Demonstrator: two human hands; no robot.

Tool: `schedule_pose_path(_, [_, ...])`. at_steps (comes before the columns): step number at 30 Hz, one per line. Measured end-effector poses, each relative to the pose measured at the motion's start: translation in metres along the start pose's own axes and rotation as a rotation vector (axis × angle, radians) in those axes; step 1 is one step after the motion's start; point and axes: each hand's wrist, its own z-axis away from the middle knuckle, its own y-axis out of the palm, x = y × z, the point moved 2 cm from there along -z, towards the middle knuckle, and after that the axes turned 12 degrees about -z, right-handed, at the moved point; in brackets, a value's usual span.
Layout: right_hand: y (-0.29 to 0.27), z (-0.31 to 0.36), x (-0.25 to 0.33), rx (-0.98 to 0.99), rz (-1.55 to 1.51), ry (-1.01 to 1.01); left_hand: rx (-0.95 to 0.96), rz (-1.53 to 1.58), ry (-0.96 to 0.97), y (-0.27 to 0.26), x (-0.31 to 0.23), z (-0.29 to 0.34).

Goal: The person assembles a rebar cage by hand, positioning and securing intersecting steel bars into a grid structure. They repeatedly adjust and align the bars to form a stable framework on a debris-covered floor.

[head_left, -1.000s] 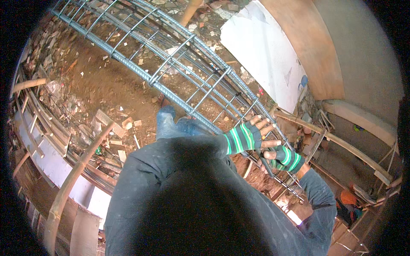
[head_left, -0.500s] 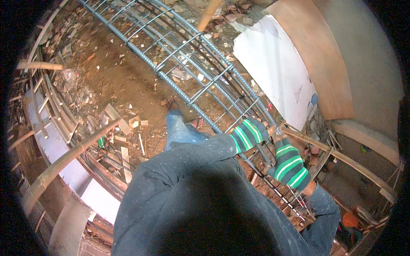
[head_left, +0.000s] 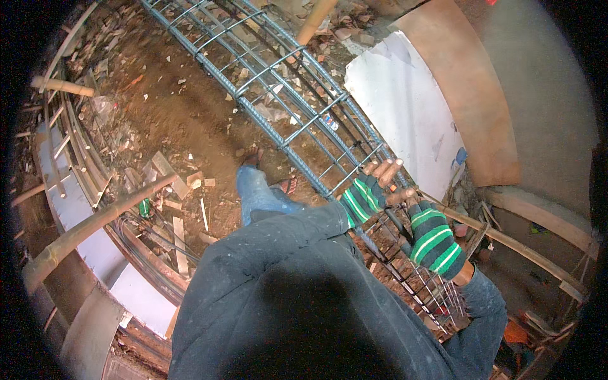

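A long cage of ribbed steel rebar with square stirrups (head_left: 288, 139) runs diagonally from the upper left down beneath my hands. My left hand (head_left: 369, 194), in a green and black striped fingerless glove, rests over the cage's upper bars with its fingers stretched out. Its thumb comes close to my right hand's fingertips. My right hand (head_left: 434, 237), gloved alike, is closed at the cage's right edge. Beside its palm a dark rod-like tool handle (head_left: 398, 223) shows; the tool's working end is hidden by the fingers.
Bamboo poles cross at left (head_left: 95, 234) and right (head_left: 506, 235). A white panel (head_left: 405, 107) and a curved brown board (head_left: 468, 95) stand at upper right. Wood scraps (head_left: 171, 171) and rubble litter the dirt floor. A foot in a sandal (head_left: 286, 185) is below the cage.
My left hand's fingers have gone from curled to stretched out over the bars. The right hand has shifted slightly, staying beside the left. The view has tilted a little.
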Motion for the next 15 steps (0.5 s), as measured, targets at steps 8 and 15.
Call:
schedule_pose_path(8, [-0.034,-0.013,-0.013,0.162,-0.461,0.136,-0.004,0.151,0.000,-0.018,0.017,-0.005])
schedule_pose_path(15, [-0.051,-0.034,0.001,0.352,-1.526,0.717,0.113,0.414,0.144,-0.015,0.016,-0.016])
